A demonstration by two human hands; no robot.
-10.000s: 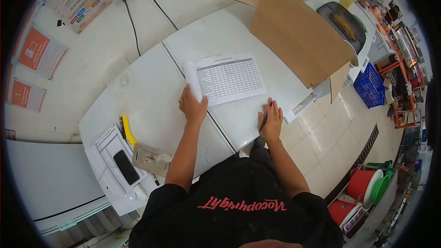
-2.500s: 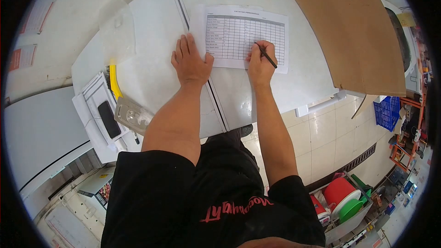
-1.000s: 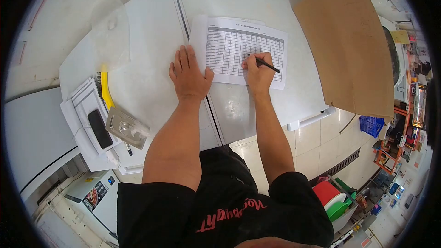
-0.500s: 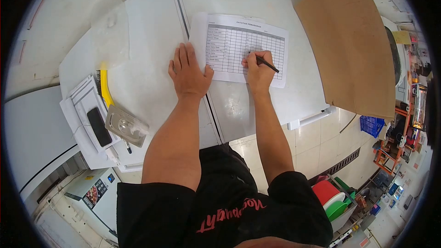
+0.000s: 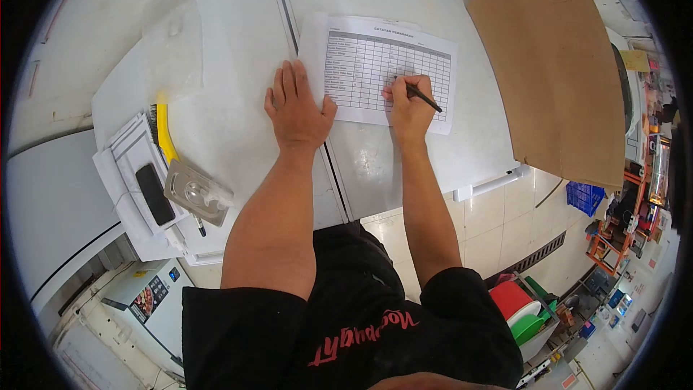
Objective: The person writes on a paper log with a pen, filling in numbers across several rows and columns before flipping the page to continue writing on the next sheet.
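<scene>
A printed form with a table grid lies on the white surface, its left margin curling up. My right hand grips a black pen, with the tip side toward the middle of the grid and the back end pointing down to the right. Spread flat, my left hand rests palm down just left of the form, its thumb at the paper's lower left edge. Further sheets lie under the top page.
A phone, a steel pan lid, a yellow-handled brush and papers sit at the left. Brown cardboard stands along the right edge. On the floor beyond is a blue crate.
The pen and my right hand have shifted very slightly up and to the right. My left hand stays flat beside the form, and the whole view has tilted a little.
</scene>
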